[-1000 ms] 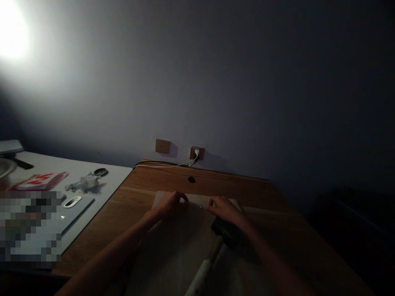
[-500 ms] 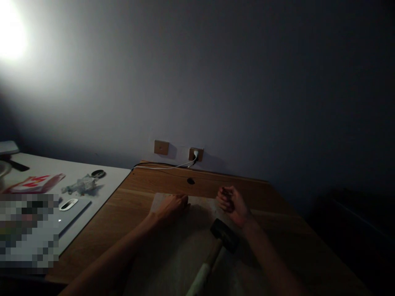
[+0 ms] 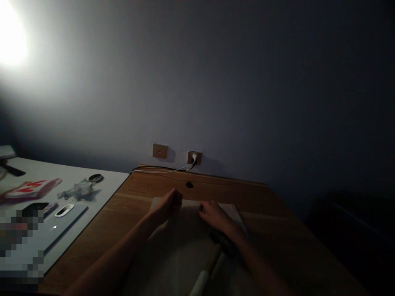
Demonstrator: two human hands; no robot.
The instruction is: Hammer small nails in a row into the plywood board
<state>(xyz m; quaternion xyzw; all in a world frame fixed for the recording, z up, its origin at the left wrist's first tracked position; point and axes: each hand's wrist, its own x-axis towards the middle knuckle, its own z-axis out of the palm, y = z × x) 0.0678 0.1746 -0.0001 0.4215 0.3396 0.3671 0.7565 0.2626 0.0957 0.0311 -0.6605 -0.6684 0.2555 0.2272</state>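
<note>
My left hand (image 3: 170,203) is over the far left part of a pale board (image 3: 173,255), its fingers curled in. Any item inside that hand is hidden in the dim light. Just to the right, my right hand (image 3: 212,212) is low at the board's far edge, back upward, with its fingers bent under; what they hold, if anything, cannot be seen. A mallet with a dark head (image 3: 222,242) and a light-gripped handle (image 3: 201,281) lies on the board, its head partly covered by my right forearm.
The board rests on a wooden table (image 3: 123,230). A white surface (image 3: 108,176) on the left bears a red-and-white packet (image 3: 32,189), crumpled clear plastic (image 3: 82,190), a dark round item (image 3: 96,178) and a grey flat case (image 3: 66,224). Cables (image 3: 160,170) run along the wall to a socket (image 3: 194,158).
My right hand has come down and left from a raised fist to the board. My left hand has lifted and turned, its fingers now curled. The mallet lies in about the same place.
</note>
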